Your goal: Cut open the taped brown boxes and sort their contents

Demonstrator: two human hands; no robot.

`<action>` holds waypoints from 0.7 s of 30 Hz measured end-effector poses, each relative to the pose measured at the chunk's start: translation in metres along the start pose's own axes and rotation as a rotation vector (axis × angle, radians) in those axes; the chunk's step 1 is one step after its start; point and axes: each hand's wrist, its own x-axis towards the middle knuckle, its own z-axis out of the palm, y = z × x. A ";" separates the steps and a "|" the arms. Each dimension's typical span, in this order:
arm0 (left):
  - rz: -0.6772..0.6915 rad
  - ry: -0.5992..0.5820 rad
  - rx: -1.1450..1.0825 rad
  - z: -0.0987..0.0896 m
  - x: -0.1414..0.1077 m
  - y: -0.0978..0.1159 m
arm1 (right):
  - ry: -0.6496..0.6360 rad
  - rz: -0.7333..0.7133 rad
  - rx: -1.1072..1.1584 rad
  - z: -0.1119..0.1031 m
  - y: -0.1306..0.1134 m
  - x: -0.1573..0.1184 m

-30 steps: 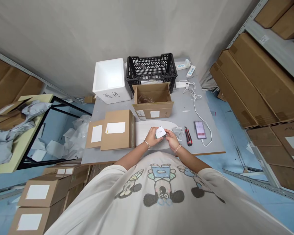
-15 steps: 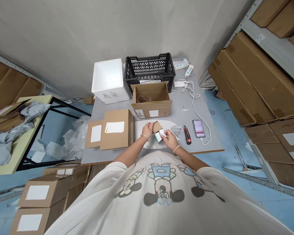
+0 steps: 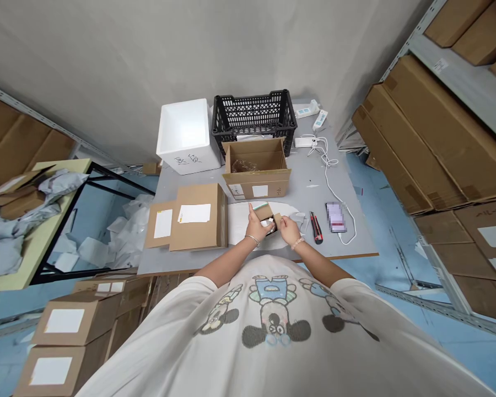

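Both my hands are over a white foam sheet on the grey table, holding a small kraft cardboard box. My left hand grips the box from the near left. My right hand pinches its flap. A white item with a green edge sits partly inside the box, mostly hidden by my fingers. A red and black box cutter lies to the right of my right hand, and crumpled grey wrapping lies between them.
On the grey table stand an open carton, a black plastic crate, a white foam box, labelled kraft boxes, a blurred phone and a white cable. Cartons fill the shelves at right.
The white item held alone a second ago now sits mostly inside the kraft box. Both hands have closed in around the box, and my right hand is at its flap.
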 end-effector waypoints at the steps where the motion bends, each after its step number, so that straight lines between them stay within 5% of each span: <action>1: -0.025 -0.031 -0.045 0.001 0.000 -0.001 | 0.002 0.049 0.089 0.002 0.004 0.003; 6: -0.078 -0.050 -0.250 -0.008 -0.004 -0.016 | 0.067 0.203 0.325 0.009 0.017 0.009; 11: 0.137 -0.018 -0.161 -0.023 -0.018 -0.032 | 0.216 -0.088 0.087 -0.002 0.006 0.000; 15: 0.286 -0.151 0.002 -0.024 -0.017 -0.033 | 0.110 -0.305 -0.214 -0.013 -0.015 -0.009; 21: 0.238 -0.238 0.048 -0.016 -0.012 -0.029 | -0.054 -0.179 -0.471 -0.013 -0.046 -0.016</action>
